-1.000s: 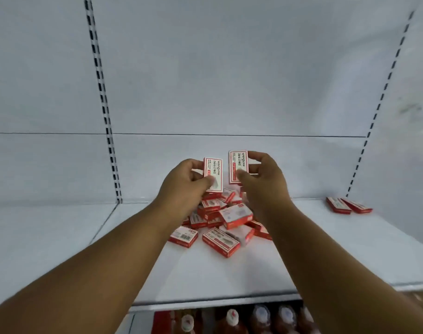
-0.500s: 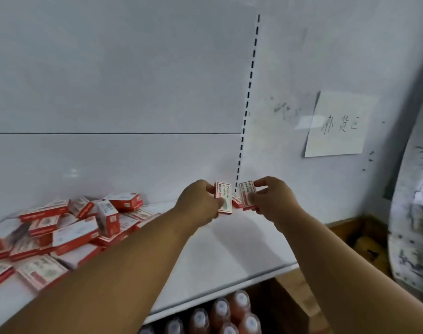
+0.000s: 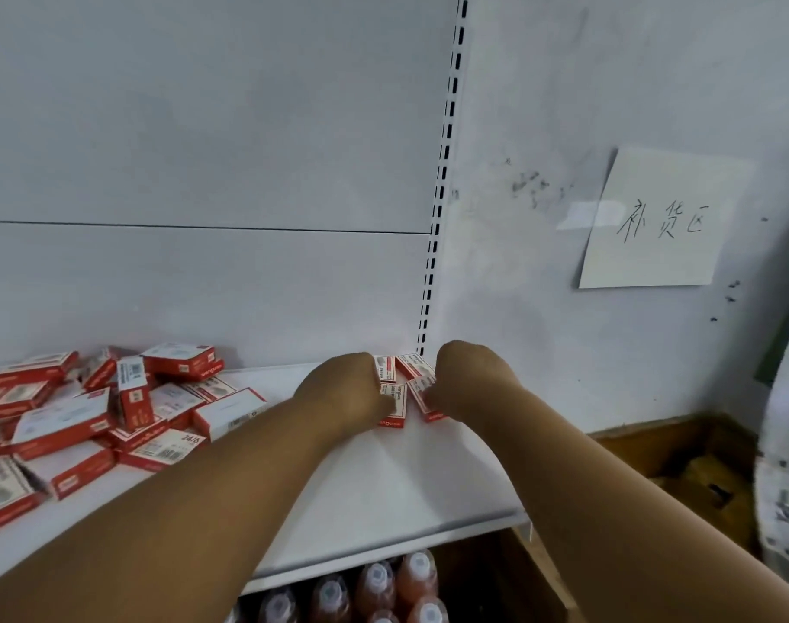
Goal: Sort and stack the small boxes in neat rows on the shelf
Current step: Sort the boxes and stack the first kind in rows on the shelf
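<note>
At the shelf's (image 3: 383, 492) far right corner, I see the left hand (image 3: 343, 397) and right hand (image 3: 469, 384) each gripping a small box (image 3: 394, 404) (image 3: 421, 397) flat on the board (fingers curled under, mostly hidden), two more boxes (image 3: 410, 366) just beyond the fingertips; the loose pile (image 3: 104, 411) lies well left.

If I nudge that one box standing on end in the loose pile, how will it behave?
The upright box will probably tip: it stands tall on a narrow end. It looks like light, stiff card, so a push likely slides it across the smooth shelf. Falling, it may shift the leaning boxes of the pile.
</note>
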Available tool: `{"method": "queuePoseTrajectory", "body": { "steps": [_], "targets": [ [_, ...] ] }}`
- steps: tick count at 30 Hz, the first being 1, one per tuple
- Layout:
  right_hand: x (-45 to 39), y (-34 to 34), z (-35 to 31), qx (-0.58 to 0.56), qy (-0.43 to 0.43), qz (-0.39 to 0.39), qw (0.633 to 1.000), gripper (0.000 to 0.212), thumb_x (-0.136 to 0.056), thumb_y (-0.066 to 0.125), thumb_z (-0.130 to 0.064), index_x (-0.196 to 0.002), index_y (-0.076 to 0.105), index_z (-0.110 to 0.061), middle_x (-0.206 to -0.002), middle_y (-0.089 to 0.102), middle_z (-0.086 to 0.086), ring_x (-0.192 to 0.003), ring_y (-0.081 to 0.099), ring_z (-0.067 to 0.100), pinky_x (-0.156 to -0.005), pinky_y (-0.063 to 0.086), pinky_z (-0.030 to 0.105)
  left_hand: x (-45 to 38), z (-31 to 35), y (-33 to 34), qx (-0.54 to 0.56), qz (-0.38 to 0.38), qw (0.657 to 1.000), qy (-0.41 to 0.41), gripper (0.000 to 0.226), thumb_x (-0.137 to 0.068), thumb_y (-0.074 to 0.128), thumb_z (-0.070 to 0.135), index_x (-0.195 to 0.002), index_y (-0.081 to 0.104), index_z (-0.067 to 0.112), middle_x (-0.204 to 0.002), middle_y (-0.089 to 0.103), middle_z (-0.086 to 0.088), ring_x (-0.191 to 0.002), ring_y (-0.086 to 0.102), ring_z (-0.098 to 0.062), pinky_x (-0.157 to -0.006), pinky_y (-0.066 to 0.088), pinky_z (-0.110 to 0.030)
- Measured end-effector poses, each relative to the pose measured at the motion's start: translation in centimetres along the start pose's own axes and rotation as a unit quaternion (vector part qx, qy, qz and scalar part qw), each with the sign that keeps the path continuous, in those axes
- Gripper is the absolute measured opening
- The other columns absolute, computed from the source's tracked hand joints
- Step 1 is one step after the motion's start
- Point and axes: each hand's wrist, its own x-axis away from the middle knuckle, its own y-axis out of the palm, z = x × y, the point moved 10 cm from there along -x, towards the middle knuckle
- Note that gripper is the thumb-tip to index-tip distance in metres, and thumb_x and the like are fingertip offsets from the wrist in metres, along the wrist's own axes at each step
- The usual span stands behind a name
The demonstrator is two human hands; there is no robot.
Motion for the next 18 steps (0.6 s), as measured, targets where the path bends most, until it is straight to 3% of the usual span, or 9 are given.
{"method": "queuePoseTrajectory", "body": {
  "steps": [3, 5, 9, 18],
  "targets": [
    [0.0, -0.1, -0.6, 0.014, -0.001, 0.000, 1.000, 0.020, -0.080, 0.064, -0.022, -0.071, 0.046, -0.020, -0.075, 0.054, -0.002, -0.076, 0.054, 0.022, -0.062, 0.040, 0.028, 0.3, -0.3, -1.0, -0.008, 0.030, 1.000, 0.003, 0.027, -0.087, 0.065, 0.042, -0.101, 0.063, 0.019, -0.102, 0.066, 0.000, -0.099, 0.060, -0.022, -0.073, 0.044, -0.029],
    [0.2, -0.1, -1.9, -0.001, -0.020, 0.014, 1.000, 0.011, -0.081, 0.064, -0.025, -0.083, 0.055, -0.019, -0.088, 0.061, 0.000, -0.081, 0.057, 0.022, -0.067, 0.046, 0.029, 0.5, -1.1, -2.3, -0.008, 0.053, 0.999, -0.001, 0.027, -0.087, 0.065, 0.045, -0.099, 0.062, 0.021, -0.101, 0.065, 0.001, -0.099, 0.060, -0.022, -0.075, 0.045, -0.030],
    [1.5, -0.4, -7.0, -0.032, -0.093, 0.062, 0.993, 0.020, -0.089, 0.056, -0.027, -0.106, 0.061, -0.020, -0.106, 0.060, 0.002, -0.097, 0.059, 0.024, -0.082, 0.051, 0.033, 2.3, -4.1, -5.1, -0.020, 0.083, 0.996, -0.003, 0.017, -0.087, 0.060, 0.040, -0.099, 0.060, 0.027, -0.098, 0.064, 0.005, -0.094, 0.058, -0.017, -0.072, 0.043, -0.028],
    [6.0, 0.2, -21.4, -0.141, -0.184, 0.093, 0.968, 0.020, -0.093, 0.054, -0.027, -0.109, 0.065, -0.025, -0.109, 0.064, -0.002, -0.099, 0.059, 0.017, -0.078, 0.045, 0.027, 9.0, -13.5, -14.6, 0.081, 0.160, 0.984, -0.007, 0.006, -0.091, 0.058, 0.029, -0.091, 0.062, 0.033, -0.084, 0.065, 0.012, -0.076, 0.062, -0.010, -0.066, 0.049, -0.028]
  ]
}}
